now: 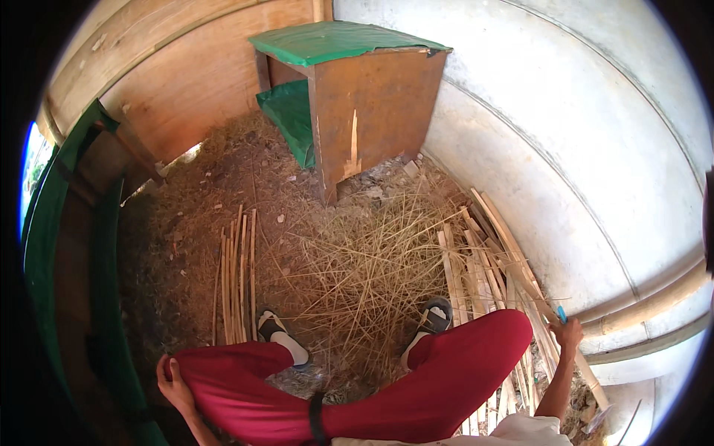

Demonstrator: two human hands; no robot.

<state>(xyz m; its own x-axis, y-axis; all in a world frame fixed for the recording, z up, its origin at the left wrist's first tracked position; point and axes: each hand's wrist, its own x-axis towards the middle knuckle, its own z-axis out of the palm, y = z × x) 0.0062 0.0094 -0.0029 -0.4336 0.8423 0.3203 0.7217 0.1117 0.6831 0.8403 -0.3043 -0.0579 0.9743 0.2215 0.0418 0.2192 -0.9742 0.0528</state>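
Note:
My left hand (pixel 175 386) rests on my left knee, its fingers spread over the red trousers (pixel 245 379). It holds nothing. Out to the right of my other knee, my right hand (pixel 568 334) is closed around a small blue-ended object (pixel 561 314). Only the blue end sticks out above the fingers, and I cannot tell its kind. Long split bamboo strips (pixel 483 275) lie in a loose pile right beside that hand, along the wall. One broad strip (pixel 520 267) reaches up close to the fingers; whether they touch it is unclear.
A smaller bundle of bamboo strips (pixel 236 279) lies left of my feet. Thin shavings (pixel 372 260) cover the ground between. Ahead stands a wooden shelf box (pixel 379 111) with a green cover. A green-covered bench (pixel 74 223) lines the left; a pale wall (pixel 535 149) and bamboo pole (pixel 647 301) bound the right.

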